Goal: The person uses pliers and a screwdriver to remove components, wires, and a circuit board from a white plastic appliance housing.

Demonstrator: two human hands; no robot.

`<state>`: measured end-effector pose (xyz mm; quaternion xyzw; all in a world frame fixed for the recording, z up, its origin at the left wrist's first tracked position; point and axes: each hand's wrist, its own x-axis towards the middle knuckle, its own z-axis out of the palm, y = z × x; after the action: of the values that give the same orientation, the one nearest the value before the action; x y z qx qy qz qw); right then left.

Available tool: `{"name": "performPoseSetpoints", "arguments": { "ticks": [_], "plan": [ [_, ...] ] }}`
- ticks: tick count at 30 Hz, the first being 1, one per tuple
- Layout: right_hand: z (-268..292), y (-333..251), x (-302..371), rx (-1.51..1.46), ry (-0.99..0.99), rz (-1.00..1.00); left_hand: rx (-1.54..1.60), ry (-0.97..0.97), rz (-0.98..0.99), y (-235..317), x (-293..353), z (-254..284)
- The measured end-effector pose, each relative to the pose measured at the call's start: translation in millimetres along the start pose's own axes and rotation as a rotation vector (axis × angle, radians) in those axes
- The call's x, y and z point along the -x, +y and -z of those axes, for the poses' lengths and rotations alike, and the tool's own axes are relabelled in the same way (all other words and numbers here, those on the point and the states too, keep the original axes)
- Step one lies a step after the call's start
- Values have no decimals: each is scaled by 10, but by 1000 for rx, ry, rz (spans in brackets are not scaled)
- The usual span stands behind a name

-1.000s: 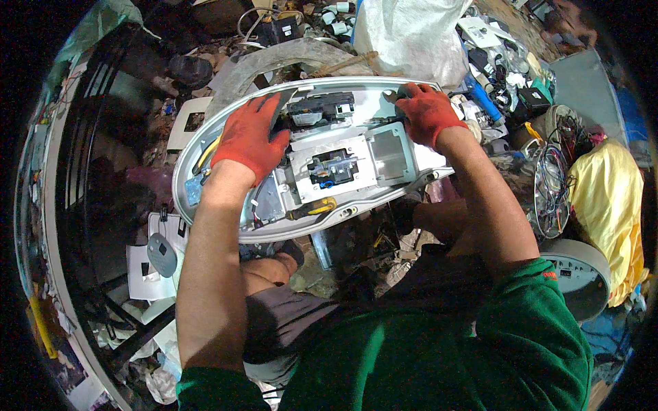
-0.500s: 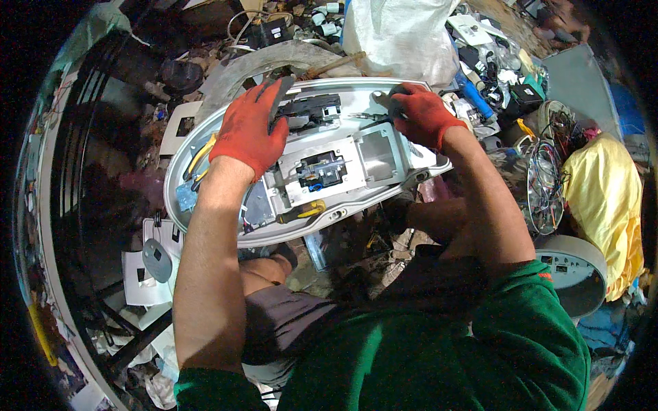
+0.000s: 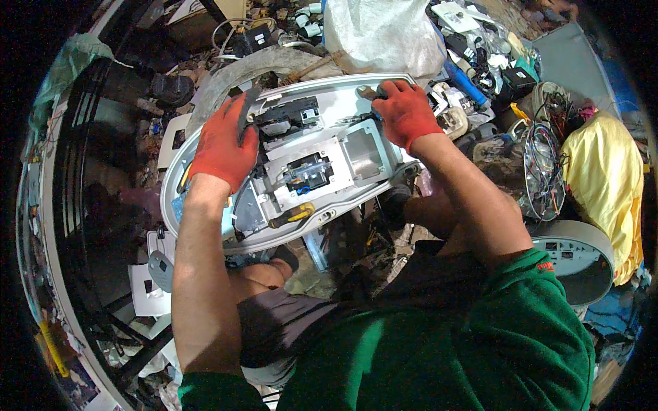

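Note:
A pale grey oval plastic casing (image 3: pixel 325 89) lies tilted in front of me. Inside are a black module (image 3: pixel 291 118), a metal plate with a square opening (image 3: pixel 277 168) and a clear-windowed frame (image 3: pixel 367 152). My left hand (image 3: pixel 225 144), in a red glove with a dark palm, rests over the casing's far left edge, fingers stretched and thumb apart. At the far right edge my right hand (image 3: pixel 406 113), gloved alike, has its fingers curled; what they grip is hidden. A yellow-and-black hand tool (image 3: pixel 293 215) lies along the casing's near side.
A white sack (image 3: pixel 384 34) stands behind the casing. Scrap electronics and a blue tube (image 3: pixel 467 83) are piled at far right, near bundled wires (image 3: pixel 545 168) and a yellow sack (image 3: pixel 603 192). A round grey housing (image 3: pixel 576 264) sits at right. Black metal bars (image 3: pixel 75 157) run along the left.
The view has shifted, and the casing appears farther left. My left hand has slid left from the black module toward the casing's edge. The right hand stays at the far right rim.

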<state>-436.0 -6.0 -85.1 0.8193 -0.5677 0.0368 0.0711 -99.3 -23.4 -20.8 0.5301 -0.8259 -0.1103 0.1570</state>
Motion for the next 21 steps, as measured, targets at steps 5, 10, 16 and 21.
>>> {"name": "performPoseSetpoints", "arguments": {
  "ticks": [5,10,16,21],
  "plan": [
    [112,112,1,-362,257,-27,75,133,-43,37,-11,33],
    [617,-181,-86,-875,165,105,400,202,-58,177,-93,112],
    [994,-401,-113,-774,164,242,479,-26,-82,558,-53,257],
    [1218,-397,-147,-1178,102,82,380,4,-124,551,-40,310]
  ]
}}
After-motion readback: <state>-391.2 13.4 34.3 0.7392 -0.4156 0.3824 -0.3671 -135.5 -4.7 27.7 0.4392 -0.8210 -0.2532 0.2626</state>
